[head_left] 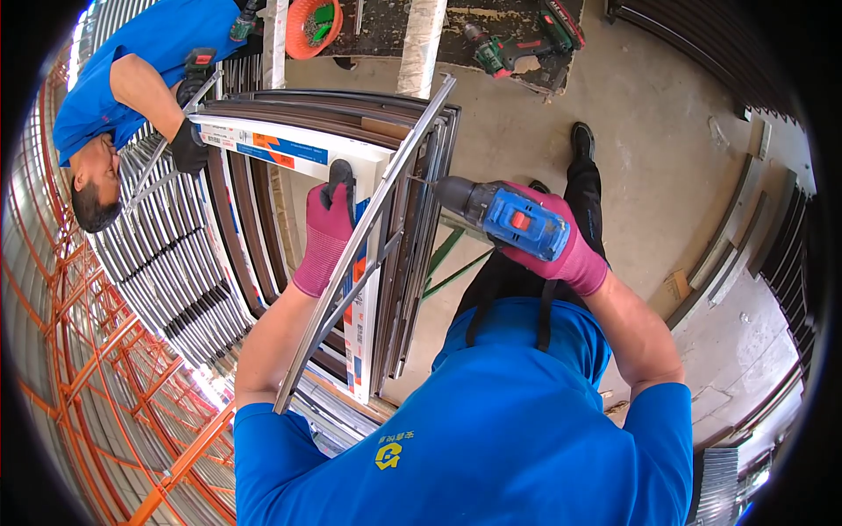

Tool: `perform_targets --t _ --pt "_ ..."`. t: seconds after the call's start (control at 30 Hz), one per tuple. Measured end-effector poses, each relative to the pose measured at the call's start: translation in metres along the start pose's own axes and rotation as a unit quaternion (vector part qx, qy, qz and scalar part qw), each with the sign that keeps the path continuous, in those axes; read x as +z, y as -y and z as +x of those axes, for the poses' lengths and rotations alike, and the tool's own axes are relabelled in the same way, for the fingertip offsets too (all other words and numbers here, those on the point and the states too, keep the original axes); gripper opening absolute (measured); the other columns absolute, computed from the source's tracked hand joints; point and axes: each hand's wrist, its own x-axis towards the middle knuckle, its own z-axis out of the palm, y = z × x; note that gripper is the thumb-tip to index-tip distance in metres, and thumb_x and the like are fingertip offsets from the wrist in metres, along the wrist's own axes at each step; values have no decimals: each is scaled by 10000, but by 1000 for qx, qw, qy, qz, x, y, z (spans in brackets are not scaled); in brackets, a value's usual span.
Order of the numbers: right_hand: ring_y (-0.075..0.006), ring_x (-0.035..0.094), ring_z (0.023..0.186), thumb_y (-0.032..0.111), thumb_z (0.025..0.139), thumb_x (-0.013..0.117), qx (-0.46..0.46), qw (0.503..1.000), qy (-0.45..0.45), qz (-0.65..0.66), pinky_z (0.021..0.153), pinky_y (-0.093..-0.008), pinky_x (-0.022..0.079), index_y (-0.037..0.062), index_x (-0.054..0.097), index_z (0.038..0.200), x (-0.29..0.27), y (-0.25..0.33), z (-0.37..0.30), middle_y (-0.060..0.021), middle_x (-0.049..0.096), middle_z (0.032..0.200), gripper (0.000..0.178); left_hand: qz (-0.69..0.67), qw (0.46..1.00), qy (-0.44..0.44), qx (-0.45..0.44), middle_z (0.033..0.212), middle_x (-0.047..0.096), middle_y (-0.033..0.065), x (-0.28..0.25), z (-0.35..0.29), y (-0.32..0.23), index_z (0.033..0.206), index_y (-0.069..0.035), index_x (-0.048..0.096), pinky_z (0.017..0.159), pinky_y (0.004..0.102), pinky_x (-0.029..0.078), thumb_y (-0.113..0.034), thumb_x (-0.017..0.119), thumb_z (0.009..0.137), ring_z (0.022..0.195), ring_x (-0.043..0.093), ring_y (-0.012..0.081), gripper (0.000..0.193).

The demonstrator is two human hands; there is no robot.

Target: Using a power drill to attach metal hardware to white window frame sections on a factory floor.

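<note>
The largest item noted is the stack of window frames, dark brown profiles with white-faced ones, centred toward 10 o'clock; the worked item, a white window frame with printed protective film, lies within it, one corner beside the left hand. At 10 o'clock a co-worker has a black-gloved hand against the frame's far end, which presumably steadies it. The dark worktop at 12 o'clock carries a green-and-black cordless drill toward 1 and an orange bowl with green contents toward 11, apparently set aside within reach. A grey metal bar with a linked arm crosses the near side, from 12 down toward 7 o'clock. The right hand, maroon-gloved, has its grip wrapped around a blue cordless drill at 2 o'clock, body level, seemingly to bring it square to the frame's side. The left hand, similarly gloved, is at the inner corner, dark-tipped thumb toward 12; likely it braces the work, though whether its grip pinches anything cannot be told. The drill bit points toward 9 o'clock; contact could not be confirmed.
</note>
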Motion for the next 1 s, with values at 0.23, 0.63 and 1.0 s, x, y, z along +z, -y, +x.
perform_targets --t 0.23,0.63,1.0 --pt "-325 677 1016 29 682 770 -4 1000 -3 -4 928 -362 522 -7 566 1316 0 -3 1 -183 682 1153 667 24 999 -3 20 969 613 136 0 -1 -1 1149 14 556 836 348 489 -268 576 1020 897 614 211 311" --pt "-324 670 984 14 689 758 -2 1000 0 12 916 -358 521 6 576 1303 -1 -1 2 -177 678 1138 640 11 1000 -4 20 967 618 128 -1 0 4 1156 14 560 839 340 489 -273 584 1017 894 610 200 320" --pt "-344 664 971 23 710 768 -15 1000 6 -3 891 -360 523 13 565 1319 -1 -4 2 -182 675 1125 642 2 1000 -5 25 957 611 126 -1 -1 3 1134 14 570 829 335 487 -274 580 1019 881 605 196 310"
